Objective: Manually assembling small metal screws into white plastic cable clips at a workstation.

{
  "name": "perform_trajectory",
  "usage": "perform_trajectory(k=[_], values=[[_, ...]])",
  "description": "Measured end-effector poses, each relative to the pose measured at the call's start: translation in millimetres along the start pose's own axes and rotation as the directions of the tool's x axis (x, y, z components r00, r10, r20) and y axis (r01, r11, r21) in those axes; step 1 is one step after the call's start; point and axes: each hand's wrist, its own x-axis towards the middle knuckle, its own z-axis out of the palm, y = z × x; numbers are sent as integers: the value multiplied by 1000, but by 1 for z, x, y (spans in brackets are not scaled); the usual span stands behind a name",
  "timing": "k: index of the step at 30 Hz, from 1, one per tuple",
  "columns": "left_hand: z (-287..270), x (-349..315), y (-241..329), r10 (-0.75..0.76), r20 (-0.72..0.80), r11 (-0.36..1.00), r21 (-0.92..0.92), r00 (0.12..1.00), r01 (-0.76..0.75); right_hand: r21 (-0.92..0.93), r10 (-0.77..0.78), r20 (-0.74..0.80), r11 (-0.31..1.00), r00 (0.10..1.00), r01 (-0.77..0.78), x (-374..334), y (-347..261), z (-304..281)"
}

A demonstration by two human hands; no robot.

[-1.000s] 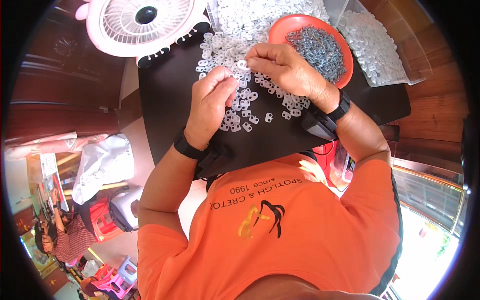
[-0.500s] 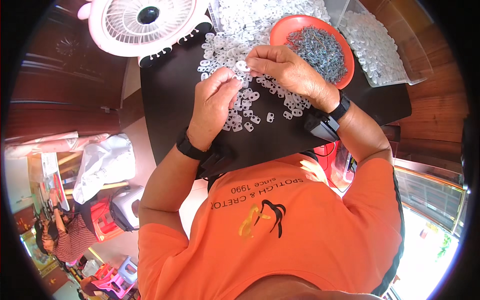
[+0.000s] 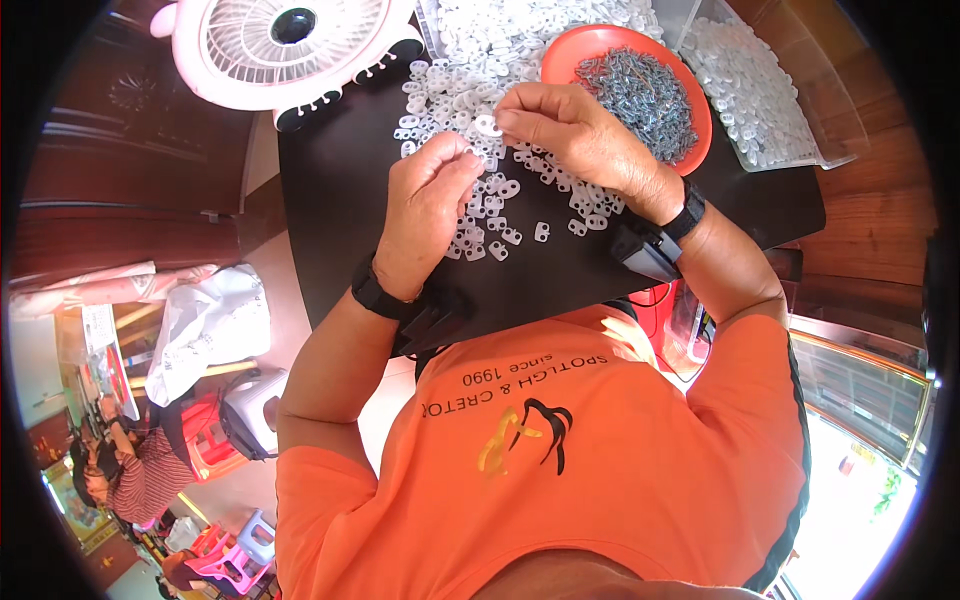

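Observation:
Between finger and thumb my right hand [image 3: 565,130] pinches a small white plastic piece with two holes [image 3: 487,125]. Just below and to its left, my left hand [image 3: 430,190] is closed with thumb and forefinger together; whatever sits in that pinch is too small to make out. Many similar white two-holed pieces [image 3: 455,92] lie heaped beyond my hands and are scattered on the dark table [image 3: 350,220] beneath them. Beside my right hand an orange-red plate [image 3: 556,64] holds a pile of small grey metal screws [image 3: 637,105].
A pink-and-white fan [image 3: 295,25] stands at the far left of the table. At the far right, a clear bin [image 3: 822,118] holds many whitish pieces. Another bin of white pieces is at the back. A person [image 3: 150,470] is at the lower left, near plastic stools [image 3: 235,560].
My right hand has shifted slightly right and my fingertips are a little farther apart. My left hand has hardly moved.

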Motion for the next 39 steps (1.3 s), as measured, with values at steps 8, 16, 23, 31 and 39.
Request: perform_trajectory(k=[8,16,23,31,39], values=[[3,-4,5,35,4,999,-38,999,-35,352,182,102,913,978,-207,-2,-5,-2],[2,-3,2,-15,10,998,-59,1000,16,274,189,80,940,979,-203,-3,-7,2],[2,-2,0,-1,-1,999,-48,1000,1,133,47,22,990,999,-49,-3,-1,6],[2,-2,-2,-1,-4,1000,-30,1000,1,-199,-3,-31,980,1000,-3,-10,-18,11],[2,-1,-2,-15,18,999,-42,1000,15,-200,-67,-29,978,997,60,-9,-8,13]])
